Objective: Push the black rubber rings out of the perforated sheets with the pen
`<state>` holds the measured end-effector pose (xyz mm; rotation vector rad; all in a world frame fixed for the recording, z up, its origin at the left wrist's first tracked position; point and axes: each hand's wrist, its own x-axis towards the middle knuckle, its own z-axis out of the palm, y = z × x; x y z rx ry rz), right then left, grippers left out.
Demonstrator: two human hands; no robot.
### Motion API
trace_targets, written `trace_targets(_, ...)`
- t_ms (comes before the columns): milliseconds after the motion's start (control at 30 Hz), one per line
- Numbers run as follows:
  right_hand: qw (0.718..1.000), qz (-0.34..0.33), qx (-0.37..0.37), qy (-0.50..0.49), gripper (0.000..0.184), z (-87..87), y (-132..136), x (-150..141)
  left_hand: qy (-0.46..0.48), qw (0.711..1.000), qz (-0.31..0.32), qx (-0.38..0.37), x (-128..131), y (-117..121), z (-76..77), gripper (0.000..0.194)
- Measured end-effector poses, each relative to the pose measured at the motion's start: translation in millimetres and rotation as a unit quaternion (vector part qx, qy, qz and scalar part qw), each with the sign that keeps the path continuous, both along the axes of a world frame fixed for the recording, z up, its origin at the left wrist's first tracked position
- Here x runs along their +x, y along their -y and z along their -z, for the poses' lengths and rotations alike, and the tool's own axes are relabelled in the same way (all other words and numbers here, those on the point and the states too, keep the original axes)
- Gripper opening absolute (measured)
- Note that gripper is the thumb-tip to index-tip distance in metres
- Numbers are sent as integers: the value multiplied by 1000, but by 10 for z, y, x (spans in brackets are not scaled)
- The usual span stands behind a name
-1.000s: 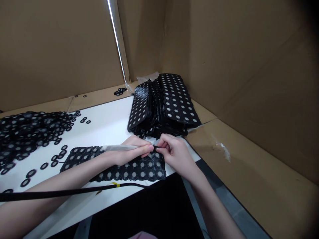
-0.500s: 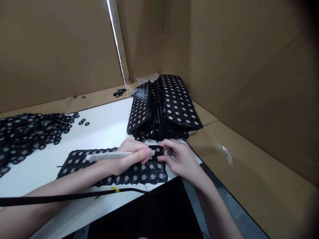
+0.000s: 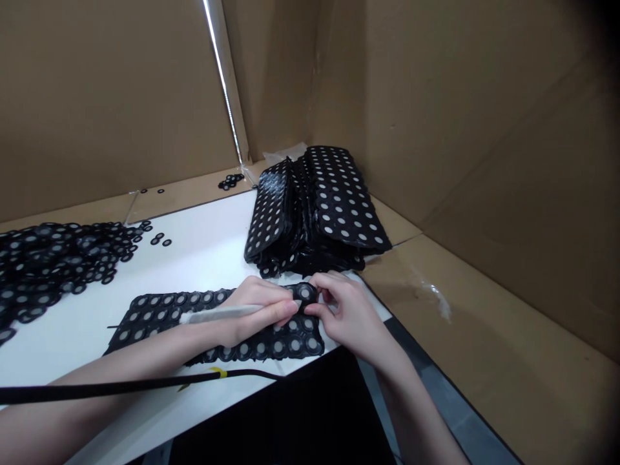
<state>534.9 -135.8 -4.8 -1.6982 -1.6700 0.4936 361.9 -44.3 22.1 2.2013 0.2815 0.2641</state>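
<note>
A black rubbery sheet (image 3: pixel 278 347) with rows of pale round spots lies on the white tabletop in front of me. My left hand (image 3: pixel 264 307) rests over its upper right part, closed around a slender white stick-like tool (image 3: pixel 217 313); whether it is a pen or tweezers I cannot tell. The tool's front end reaches the sheet's right part. At the sheet's upper right corner my right hand (image 3: pixel 346 310) pinches the edge between thumb and forefinger, with the other fingers curled. My left hand and forearm hide part of the sheet.
A heap of black rings (image 3: pixel 53 258) spreads at the left, with a few loose ones beside it. Behind my hands stands a stack of spotted black sheets (image 3: pixel 343 200). Cardboard walls (image 3: pixel 475 129) surround the table. A black cable (image 3: pixel 121 386) crosses in front of my left forearm.
The upper right corner of the sheet, folded over before, now shows its ringed face. The white tool has tilted and its rear end has shifted right. My right hand stays at the edge.
</note>
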Motion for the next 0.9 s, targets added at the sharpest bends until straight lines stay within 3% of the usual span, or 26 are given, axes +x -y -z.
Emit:
trace_targets(200,1000,0,-6,9,20,-19,5,-5,-7,999,0,43,9,37,75,45)
trace_targets(500,1000,-7,2,12,19,1,5,-5,-32,999,-3,-22,3,7,39,45)
trace_targets(733,1000,-9,17,2,24,4,5,-32,-33,999,39,-3,-1,-16,53,44)
trace_targets(900,1000,-27,-4,-7,20,-18,25,21,-46,999,-3,-14,5,20,-8,44)
